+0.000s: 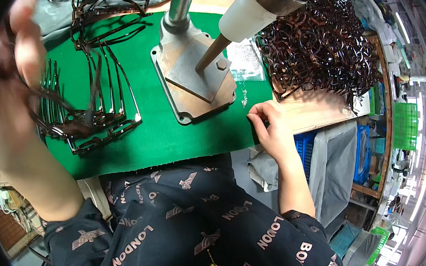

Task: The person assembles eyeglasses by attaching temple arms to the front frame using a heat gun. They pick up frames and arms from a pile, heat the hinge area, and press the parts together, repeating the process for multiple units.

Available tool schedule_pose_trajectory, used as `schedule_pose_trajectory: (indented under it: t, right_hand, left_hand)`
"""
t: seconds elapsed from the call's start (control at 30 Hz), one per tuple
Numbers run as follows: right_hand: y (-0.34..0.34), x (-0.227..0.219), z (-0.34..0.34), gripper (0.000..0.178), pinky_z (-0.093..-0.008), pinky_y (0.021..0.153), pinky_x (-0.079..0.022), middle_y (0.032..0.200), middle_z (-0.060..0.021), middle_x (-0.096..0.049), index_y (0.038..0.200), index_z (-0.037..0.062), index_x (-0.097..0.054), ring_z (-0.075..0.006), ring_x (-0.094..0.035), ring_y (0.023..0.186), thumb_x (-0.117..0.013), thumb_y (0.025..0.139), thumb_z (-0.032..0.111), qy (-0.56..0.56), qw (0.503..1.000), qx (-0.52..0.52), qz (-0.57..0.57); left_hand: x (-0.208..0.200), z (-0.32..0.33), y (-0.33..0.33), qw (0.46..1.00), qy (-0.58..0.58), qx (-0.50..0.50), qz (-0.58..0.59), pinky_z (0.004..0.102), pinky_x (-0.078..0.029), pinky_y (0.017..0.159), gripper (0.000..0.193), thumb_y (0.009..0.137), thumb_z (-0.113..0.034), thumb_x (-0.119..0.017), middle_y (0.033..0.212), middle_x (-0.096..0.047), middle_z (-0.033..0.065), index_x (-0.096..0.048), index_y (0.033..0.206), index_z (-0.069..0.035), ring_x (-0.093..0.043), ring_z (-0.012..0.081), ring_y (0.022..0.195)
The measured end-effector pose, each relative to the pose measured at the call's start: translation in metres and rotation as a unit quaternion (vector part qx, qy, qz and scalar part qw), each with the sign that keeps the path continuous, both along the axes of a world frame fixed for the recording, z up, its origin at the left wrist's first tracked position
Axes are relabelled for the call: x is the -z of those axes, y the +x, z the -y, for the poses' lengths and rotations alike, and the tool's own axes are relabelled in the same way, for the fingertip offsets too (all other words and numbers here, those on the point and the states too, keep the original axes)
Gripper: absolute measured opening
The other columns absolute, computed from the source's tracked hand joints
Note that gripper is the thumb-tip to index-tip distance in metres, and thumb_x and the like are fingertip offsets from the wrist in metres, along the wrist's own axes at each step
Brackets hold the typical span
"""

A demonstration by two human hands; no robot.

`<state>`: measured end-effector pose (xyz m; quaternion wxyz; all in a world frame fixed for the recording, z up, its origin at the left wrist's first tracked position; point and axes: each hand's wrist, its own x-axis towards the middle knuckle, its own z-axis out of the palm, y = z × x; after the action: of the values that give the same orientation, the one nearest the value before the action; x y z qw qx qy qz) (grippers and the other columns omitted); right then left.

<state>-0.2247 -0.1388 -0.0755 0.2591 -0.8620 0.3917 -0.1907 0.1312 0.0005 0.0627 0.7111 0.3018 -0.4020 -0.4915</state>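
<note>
My left hand (pixel 8 114) is raised at the far left, smeared by motion. Its fingers are closed around a dark eyeglass frame (pixel 54 101), also blurred, above a row of assembled eyeglass frames (pixel 106 140) with their temples standing up. At the green mat's front right edge rests my right hand (pixel 271 124), thumb and forefinger curled together; whatever is between them is too small to make out. Tiny clear bits (pixel 244 95) lie just beyond it. Between my hands stands a bench press with a metal base plate (pixel 194 80) and a rod reaching down to it.
A big heap of loose tortoiseshell eyeglass fronts (pixel 319 47) covers the right of the table. More frames (pixel 110 11) lie at the back left on grey cloth. A clear plastic bag (pixel 246 61) sits behind the press base. Blue crates (pixel 307 148) stand below the table's right side.
</note>
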Motion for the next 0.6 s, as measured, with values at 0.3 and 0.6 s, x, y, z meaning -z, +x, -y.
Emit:
schedule_pose_trajectory:
  t: [0.3, 0.6]
  right_hand:
    - [-0.006, -0.002, 0.003, 0.006, -0.0277, 0.061, -0.044, 0.074, -0.009, -0.054, 0.08, 0.0007, -0.058, -0.0189, -0.054, 0.066, -0.063, 0.077, 0.001, 0.075, 0.996, 0.015, 0.04]
    - [0.003, -0.006, 0.001, 0.007, -0.0351, 0.064, -0.042, 0.073, -0.0125, -0.054, 0.075, 0.0014, -0.056, -0.0286, -0.053, 0.07, -0.063, 0.074, 0.002, -0.008, 1.0, -0.017, -0.025]
  left_hand:
    - [0.055, -0.041, -0.124, 0.859, 0.165, 0.465, -0.134, 0.0306, -0.048, 0.082, 0.064, 0.08, -0.004, -0.064, 0.108, -0.057, 0.0231, -0.027, 0.129, 0.013, -0.062, 0.026, 0.089]
    - [0.053, -0.057, -0.089, 0.861, 0.008, 0.379, 0.34, 0.0338, -0.048, 0.08, 0.054, 0.087, -0.019, -0.056, 0.108, -0.06, 0.0147, -0.036, 0.128, 0.008, -0.06, 0.0285, 0.092]
